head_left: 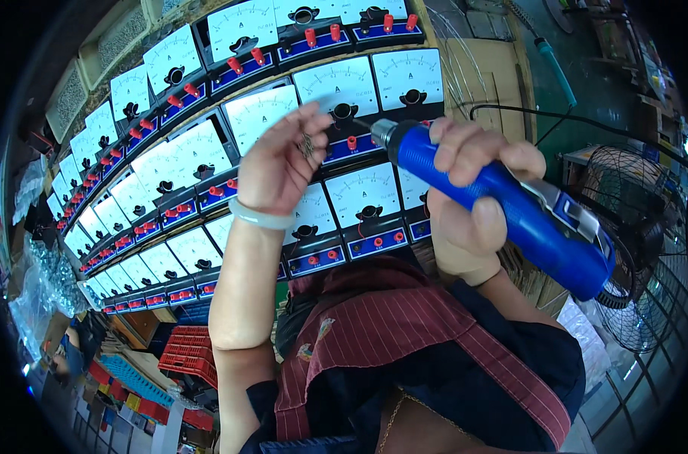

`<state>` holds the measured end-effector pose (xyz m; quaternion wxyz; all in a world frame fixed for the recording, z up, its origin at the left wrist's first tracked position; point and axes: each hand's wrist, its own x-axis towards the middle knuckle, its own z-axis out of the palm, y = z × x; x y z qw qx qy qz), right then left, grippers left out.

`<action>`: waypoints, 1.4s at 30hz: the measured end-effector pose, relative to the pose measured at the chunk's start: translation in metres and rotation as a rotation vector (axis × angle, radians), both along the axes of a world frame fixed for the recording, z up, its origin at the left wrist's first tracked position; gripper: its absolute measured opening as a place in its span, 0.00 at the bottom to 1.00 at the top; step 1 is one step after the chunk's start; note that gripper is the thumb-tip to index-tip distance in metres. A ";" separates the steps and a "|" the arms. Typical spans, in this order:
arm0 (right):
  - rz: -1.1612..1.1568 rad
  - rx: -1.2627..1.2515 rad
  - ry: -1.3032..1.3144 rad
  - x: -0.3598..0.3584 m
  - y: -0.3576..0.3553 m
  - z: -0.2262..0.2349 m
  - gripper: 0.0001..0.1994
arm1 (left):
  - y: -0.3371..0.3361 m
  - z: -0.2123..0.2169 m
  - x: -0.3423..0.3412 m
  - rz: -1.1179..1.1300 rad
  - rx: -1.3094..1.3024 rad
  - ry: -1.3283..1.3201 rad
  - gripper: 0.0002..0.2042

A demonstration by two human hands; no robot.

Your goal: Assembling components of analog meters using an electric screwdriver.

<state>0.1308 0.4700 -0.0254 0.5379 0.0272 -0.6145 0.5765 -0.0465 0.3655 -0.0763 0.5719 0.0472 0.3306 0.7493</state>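
The blue electric screwdriver [503,204] lies slanted across the middle right of the view, its metal tip [379,130] pointing toward 10 o'clock at a white panel meter [344,94] with a black knob and red terminals. The right hand [469,197] wraps the blue barrel, fingers [465,147] curled tight over the top and thumb under it. At 9 o'clock from the tip, the left hand [279,163] is raised, fingers narrow and pinched on several small dark screws [307,145]; a pale bangle [259,217] circles its wrist. Behind both hands, rows of identical meters [170,163] fan out toward 10 o'clock. At 3 o'clock stands a wire-guarded fan [639,250]. At 7 o'clock sits a red crate [183,354].
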 end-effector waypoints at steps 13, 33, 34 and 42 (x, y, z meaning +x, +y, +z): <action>0.164 0.044 -0.009 0.008 -0.020 0.015 0.20 | -0.016 0.011 0.031 -0.148 -0.015 0.232 0.07; 0.034 0.137 0.055 -0.052 -0.003 -0.034 0.18 | -0.024 0.004 0.036 -0.182 -0.052 0.154 0.12; 0.086 0.165 0.095 -0.054 -0.001 -0.037 0.19 | -0.026 0.002 0.033 -0.181 -0.047 0.156 0.10; 0.023 0.192 0.066 -0.063 0.000 -0.035 0.16 | -0.022 0.006 0.029 -0.209 -0.020 0.139 0.08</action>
